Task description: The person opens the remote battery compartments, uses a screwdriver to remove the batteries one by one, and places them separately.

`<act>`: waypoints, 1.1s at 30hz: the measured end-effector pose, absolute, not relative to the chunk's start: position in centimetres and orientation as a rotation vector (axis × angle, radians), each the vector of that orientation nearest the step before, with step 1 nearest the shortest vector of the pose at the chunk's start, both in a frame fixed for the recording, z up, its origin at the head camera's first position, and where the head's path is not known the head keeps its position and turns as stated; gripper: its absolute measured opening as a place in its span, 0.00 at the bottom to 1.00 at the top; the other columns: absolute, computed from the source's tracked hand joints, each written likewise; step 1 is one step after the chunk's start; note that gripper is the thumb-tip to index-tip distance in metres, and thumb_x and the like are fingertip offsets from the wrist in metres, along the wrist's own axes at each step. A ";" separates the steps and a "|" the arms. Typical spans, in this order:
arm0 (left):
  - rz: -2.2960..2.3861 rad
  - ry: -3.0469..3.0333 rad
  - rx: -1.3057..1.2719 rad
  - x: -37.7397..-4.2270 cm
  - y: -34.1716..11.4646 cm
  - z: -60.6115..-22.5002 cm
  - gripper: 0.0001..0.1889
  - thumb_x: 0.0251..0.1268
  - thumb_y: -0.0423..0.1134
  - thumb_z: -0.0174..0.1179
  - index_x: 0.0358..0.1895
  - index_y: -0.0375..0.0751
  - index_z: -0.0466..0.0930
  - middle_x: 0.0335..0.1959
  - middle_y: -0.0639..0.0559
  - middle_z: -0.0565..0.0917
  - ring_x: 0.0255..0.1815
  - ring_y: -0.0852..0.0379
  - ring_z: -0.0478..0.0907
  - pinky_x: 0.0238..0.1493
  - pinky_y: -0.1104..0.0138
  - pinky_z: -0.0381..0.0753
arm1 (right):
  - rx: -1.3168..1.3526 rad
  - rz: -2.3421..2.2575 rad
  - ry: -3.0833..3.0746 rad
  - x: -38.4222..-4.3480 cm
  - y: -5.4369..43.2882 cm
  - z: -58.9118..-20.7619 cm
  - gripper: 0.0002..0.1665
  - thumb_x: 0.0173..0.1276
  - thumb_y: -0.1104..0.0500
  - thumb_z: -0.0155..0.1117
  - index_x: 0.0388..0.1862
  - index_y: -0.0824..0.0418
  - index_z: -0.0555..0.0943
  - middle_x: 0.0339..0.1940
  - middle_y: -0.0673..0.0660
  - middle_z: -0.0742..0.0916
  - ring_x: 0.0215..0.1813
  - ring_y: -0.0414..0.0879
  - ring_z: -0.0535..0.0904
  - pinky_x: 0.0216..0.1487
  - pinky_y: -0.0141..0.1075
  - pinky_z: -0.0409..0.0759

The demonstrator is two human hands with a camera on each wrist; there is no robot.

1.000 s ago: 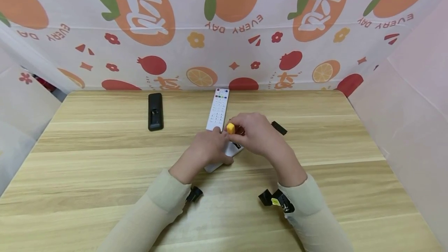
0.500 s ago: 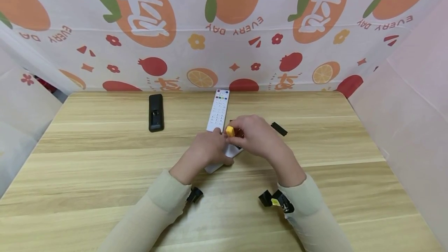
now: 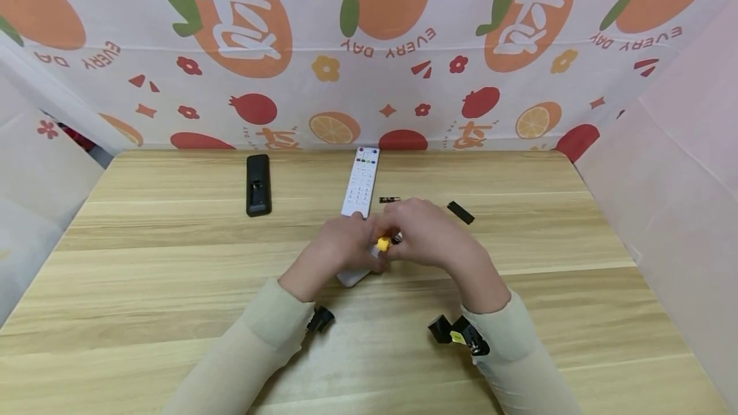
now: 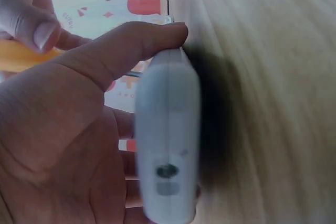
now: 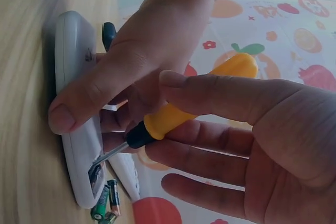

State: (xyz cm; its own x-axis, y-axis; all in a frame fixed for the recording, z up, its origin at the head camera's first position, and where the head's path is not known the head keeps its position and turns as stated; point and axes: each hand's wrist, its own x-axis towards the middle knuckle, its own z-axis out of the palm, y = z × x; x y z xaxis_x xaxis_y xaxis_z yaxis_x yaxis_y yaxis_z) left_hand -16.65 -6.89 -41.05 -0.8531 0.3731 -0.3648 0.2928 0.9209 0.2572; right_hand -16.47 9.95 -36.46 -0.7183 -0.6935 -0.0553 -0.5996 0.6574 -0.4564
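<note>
My left hand [image 3: 340,245] grips a white remote control [image 4: 168,129], thumb along one long edge and fingers round the other. The remote lies face down near the middle of the wooden table, its battery compartment [image 5: 97,177] uncovered. In my right hand [image 3: 429,235] a screwdriver [image 5: 170,121] with a yellow handle and black collar is pinched between thumb and fingers. Its metal shaft slants down, tip inside the battery compartment. From the head view both hands hide most of the remote, and only the yellow handle end shows.
Behind the hands lies a second white remote [image 3: 361,178], buttons up. Loose batteries [image 5: 107,199] lie near the worked remote. A black battery cover [image 3: 460,212] is to the right, a black remote [image 3: 257,186] to the left. A fruit-patterned curtain [image 3: 369,95] borders the table's back edge.
My right hand has come slightly toward me with the screwdriver, whose handle has shifted down in the head view. A battery behind that hand has come into sight. The left hand stays put.
</note>
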 end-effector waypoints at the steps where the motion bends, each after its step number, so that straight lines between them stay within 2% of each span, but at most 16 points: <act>1: 0.270 2.665 0.493 -16.7 -6.9 -41.0 0.31 0.52 0.62 0.70 0.53 0.49 0.72 0.44 0.47 0.78 0.38 0.50 0.75 0.39 0.58 0.76 | -1.049 -0.595 2.648 -16.5 10.0 -36.4 0.10 0.56 0.57 0.79 0.39 0.48 0.90 0.36 0.40 0.84 0.41 0.40 0.81 0.45 0.34 0.77; 4: 0.280 2.673 0.519 -16.9 -6.9 -41.0 0.28 0.51 0.63 0.70 0.47 0.49 0.74 0.41 0.49 0.78 0.37 0.52 0.75 0.38 0.59 0.76 | -1.051 -0.544 2.642 -16.4 10.0 -36.3 0.11 0.56 0.56 0.79 0.39 0.47 0.91 0.37 0.41 0.85 0.42 0.41 0.81 0.45 0.34 0.77; 7: 0.284 2.686 0.534 -17.0 -6.9 -41.1 0.27 0.51 0.62 0.71 0.46 0.49 0.75 0.40 0.50 0.78 0.37 0.53 0.75 0.38 0.59 0.75 | -1.079 -0.500 2.643 -16.4 9.9 -36.3 0.11 0.57 0.56 0.78 0.40 0.46 0.91 0.40 0.41 0.85 0.44 0.40 0.81 0.46 0.33 0.77; 15: 0.290 2.674 0.510 -17.1 -7.0 -41.0 0.32 0.52 0.63 0.67 0.56 0.48 0.76 0.44 0.50 0.79 0.38 0.52 0.75 0.39 0.59 0.76 | -1.068 -0.561 2.663 -16.9 10.4 -36.6 0.10 0.59 0.57 0.77 0.40 0.48 0.90 0.39 0.42 0.85 0.42 0.43 0.81 0.44 0.35 0.77; 20: 0.266 2.679 0.498 -17.0 -6.8 -40.9 0.40 0.49 0.64 0.68 0.64 0.47 0.73 0.46 0.48 0.79 0.37 0.52 0.75 0.35 0.60 0.75 | -1.037 -0.651 2.699 -17.3 11.1 -36.4 0.11 0.62 0.56 0.74 0.45 0.51 0.88 0.39 0.44 0.86 0.42 0.45 0.82 0.44 0.37 0.78; 24: 0.217 2.667 0.509 -17.1 -6.6 -40.8 0.40 0.49 0.64 0.68 0.63 0.45 0.72 0.45 0.49 0.79 0.37 0.52 0.75 0.33 0.60 0.74 | -0.953 -0.793 2.806 -17.7 12.2 -36.0 0.13 0.64 0.52 0.73 0.46 0.51 0.86 0.40 0.45 0.87 0.40 0.44 0.82 0.44 0.36 0.80; 28: 0.196 2.660 0.515 -17.2 -6.5 -40.8 0.38 0.49 0.64 0.69 0.59 0.44 0.72 0.44 0.49 0.79 0.37 0.53 0.75 0.34 0.60 0.73 | -0.858 -0.979 2.946 -18.1 13.3 -35.6 0.14 0.66 0.48 0.71 0.45 0.52 0.86 0.36 0.47 0.87 0.36 0.42 0.83 0.39 0.35 0.82; 33: 0.194 2.653 0.528 -17.0 -6.7 -40.8 0.40 0.49 0.64 0.69 0.61 0.43 0.72 0.44 0.48 0.80 0.36 0.53 0.75 0.34 0.60 0.73 | -0.752 -1.183 3.061 -18.3 14.0 -35.3 0.19 0.66 0.43 0.69 0.44 0.56 0.84 0.34 0.50 0.87 0.35 0.42 0.83 0.37 0.35 0.82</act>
